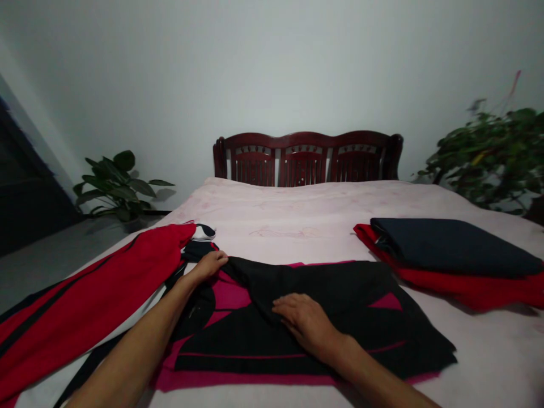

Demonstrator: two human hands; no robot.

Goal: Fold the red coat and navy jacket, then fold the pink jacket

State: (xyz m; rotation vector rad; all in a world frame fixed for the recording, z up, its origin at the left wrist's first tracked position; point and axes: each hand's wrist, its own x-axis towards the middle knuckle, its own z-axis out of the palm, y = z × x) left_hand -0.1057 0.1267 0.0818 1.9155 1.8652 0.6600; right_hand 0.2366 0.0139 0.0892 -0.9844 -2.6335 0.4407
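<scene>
A black-and-magenta garment [331, 294] lies in folded layers across the front of the bed, wrinkled near its left end. My left hand [211, 264] is closed, with the fingers pinching the garment's upper left edge. Flat on the middle of the same cloth rests my right hand [304, 320], its fingers stretched toward the left and holding nothing that shows. Beside my left arm is a long red garment [114, 283] with black stripes, lying over white and dark clothing.
The bed [297, 209] has a pale pink sheet and a dark wooden headboard [304, 158]. Folded dark navy cloth [454, 246] sits on folded red cloth [459, 289] at the right. Leafy plants stand at the left [119, 184] and right [497, 153].
</scene>
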